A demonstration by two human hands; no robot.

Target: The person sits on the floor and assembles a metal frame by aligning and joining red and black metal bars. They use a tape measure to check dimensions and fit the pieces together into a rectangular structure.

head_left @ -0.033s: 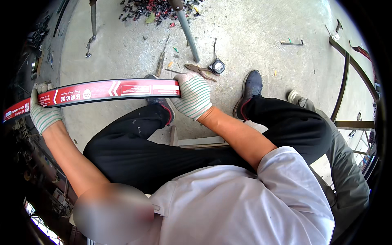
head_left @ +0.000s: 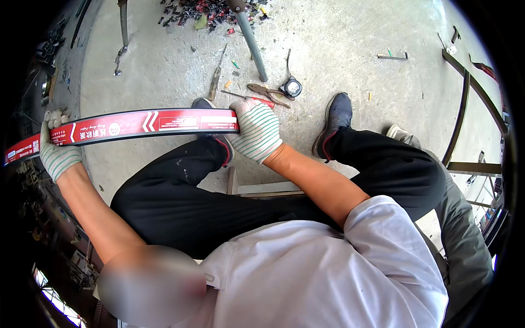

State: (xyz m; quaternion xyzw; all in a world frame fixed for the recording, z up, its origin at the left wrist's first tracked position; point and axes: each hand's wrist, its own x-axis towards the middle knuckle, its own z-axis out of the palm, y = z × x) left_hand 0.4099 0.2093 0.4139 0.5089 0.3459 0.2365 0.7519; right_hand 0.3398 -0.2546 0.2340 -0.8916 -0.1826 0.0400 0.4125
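A long strip with dark edges and a red printed film [head_left: 164, 121] lies across in front of my knees and runs out at the left rim. My left hand [head_left: 57, 146], in a white glove with green stripes, is wrapped around it near the left, fingertips over its far edge. At the strip's right end my right hand [head_left: 256, 130], gloved alike, is closed on it. Just past the right hand, on the floor, lie a red-handled screwdriver [head_left: 264, 101], partly hidden by that hand, rusty pliers [head_left: 273, 94] and a tape measure [head_left: 291, 87].
A pointed tool with a worn handle [head_left: 215, 82] lies beyond the strip. A metal leg [head_left: 251, 46] stands near a pile of small scraps [head_left: 210, 12]. At the right are an L-shaped bar [head_left: 392, 57], dark curved strips [head_left: 459, 115] and another person's grey trouser leg [head_left: 465, 218].
The strip's right end and my right hand have shifted slightly left and toward me. More of the red-handled screwdriver shows beside the pliers. My left hand keeps its hold.
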